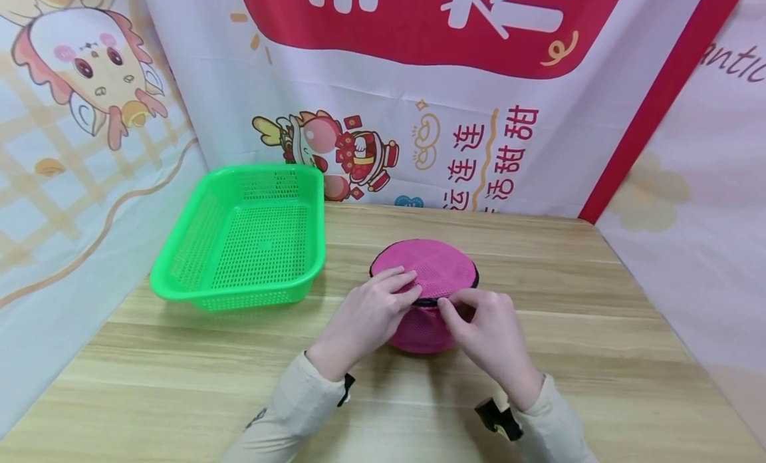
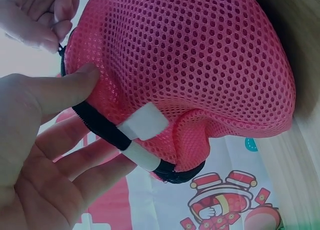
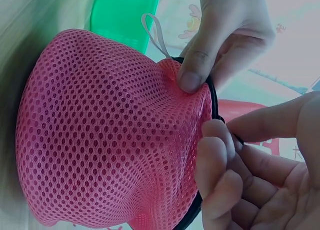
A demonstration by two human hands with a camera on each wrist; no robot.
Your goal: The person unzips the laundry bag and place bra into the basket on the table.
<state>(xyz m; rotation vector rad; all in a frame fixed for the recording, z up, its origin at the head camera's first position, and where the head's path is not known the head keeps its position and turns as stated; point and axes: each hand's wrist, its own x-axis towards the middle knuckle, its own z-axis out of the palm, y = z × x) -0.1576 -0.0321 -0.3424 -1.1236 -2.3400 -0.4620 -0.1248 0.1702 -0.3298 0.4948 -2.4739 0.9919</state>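
Observation:
A round pink mesh laundry bag [image 1: 441, 262] stands on the table, its flat top edged by a black zipper [image 2: 100, 126]. My left hand [image 1: 372, 311] holds the rim, thumb pressed on the mesh side and fingers spread over the top. Just right of it, my right hand [image 1: 493, 328] pinches a small black zipper pull [image 3: 239, 139] between thumb and index finger; its other fingers curl beside the mesh. A white fabric loop [image 2: 145, 121] sticks out from the rim near my left fingers. The inside of the bag is hidden.
A green plastic basket [image 1: 317, 250] with a perforated bottom stands to the left of the bag. Behind the wooden table [image 1: 556, 356] hangs a printed cloth [image 1: 383, 84] in white and red, with more printed cloth along both sides.

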